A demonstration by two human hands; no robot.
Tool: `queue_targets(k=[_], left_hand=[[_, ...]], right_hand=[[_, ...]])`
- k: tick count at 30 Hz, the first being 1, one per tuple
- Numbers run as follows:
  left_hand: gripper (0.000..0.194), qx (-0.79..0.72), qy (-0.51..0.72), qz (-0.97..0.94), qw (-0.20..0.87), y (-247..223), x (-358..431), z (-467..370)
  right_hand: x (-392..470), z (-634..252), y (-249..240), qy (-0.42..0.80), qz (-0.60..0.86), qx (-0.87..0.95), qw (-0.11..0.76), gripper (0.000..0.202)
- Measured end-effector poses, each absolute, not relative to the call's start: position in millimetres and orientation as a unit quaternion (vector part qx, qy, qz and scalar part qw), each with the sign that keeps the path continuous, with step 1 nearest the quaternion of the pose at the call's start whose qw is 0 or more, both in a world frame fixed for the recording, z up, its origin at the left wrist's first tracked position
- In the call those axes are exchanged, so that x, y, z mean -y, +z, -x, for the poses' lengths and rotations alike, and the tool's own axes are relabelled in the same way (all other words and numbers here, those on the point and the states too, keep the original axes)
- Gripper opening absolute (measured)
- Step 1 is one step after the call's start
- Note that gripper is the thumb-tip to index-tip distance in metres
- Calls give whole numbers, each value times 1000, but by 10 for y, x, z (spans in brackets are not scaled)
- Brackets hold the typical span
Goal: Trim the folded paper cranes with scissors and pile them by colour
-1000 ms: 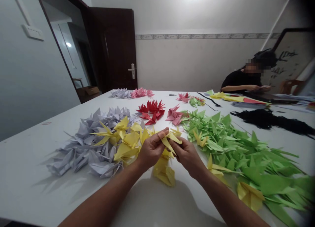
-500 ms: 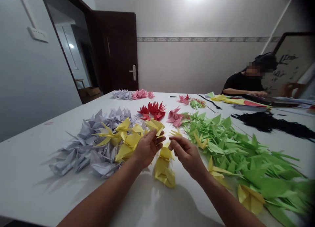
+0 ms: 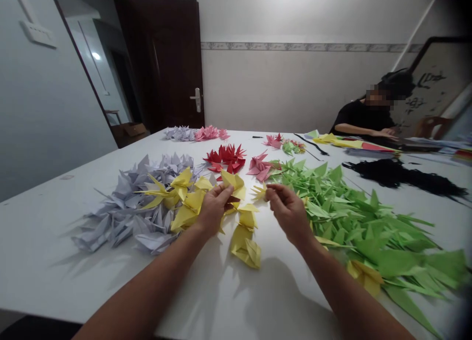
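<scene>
Yellow folded paper cranes lie in the middle of the white table (image 3: 110,291). My left hand (image 3: 215,207) is closed on one yellow paper crane (image 3: 235,183), thumb on top and fingers curled beneath. With thumb and index finger pinched, my right hand (image 3: 289,212) is at the tip of a second, smaller-looking yellow paper crane (image 3: 259,192); its fingertips appear to grip it. Between my hands, nearer to me, lie more yellow cranes (image 3: 245,246). Others rest by my left wrist against a heap of pale lilac paper cranes (image 3: 129,202).
Green paper cranes (image 3: 354,222) are heaped at right, with a yellow one (image 3: 365,277) at their near edge. Red cranes (image 3: 225,158) and pink ones (image 3: 260,167) sit beyond my hands. Black strands (image 3: 398,177) lie farther right. A person (image 3: 363,119) sits at the far right.
My right hand has moved right and slightly away from me, onto the small yellow crane. My left hand has shifted slightly, its fingers more closed. The whole view has tilted down a little.
</scene>
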State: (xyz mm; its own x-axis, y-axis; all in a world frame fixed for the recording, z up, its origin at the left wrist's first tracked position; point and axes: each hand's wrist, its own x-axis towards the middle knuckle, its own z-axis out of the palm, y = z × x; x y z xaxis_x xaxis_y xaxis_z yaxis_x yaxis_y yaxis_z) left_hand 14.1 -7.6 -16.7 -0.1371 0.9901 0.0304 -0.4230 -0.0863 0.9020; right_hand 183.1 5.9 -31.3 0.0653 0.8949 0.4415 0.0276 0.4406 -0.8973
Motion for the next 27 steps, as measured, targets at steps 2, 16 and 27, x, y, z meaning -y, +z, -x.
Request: queue_targets(k=[2,16,27], left_hand=[[33,-430,661,-390,475,-184,29,-100],[31,-397,727,-448,337,-132,214,-134],[21,-169,311,-932,78,-209,492,-331]], right_hand=[[-131,-1894,-313,342,415,536,651,43],[-235,-1943,-529,136,552,687,453,29],[-308,-1821,-550,48,640,736,215,41]])
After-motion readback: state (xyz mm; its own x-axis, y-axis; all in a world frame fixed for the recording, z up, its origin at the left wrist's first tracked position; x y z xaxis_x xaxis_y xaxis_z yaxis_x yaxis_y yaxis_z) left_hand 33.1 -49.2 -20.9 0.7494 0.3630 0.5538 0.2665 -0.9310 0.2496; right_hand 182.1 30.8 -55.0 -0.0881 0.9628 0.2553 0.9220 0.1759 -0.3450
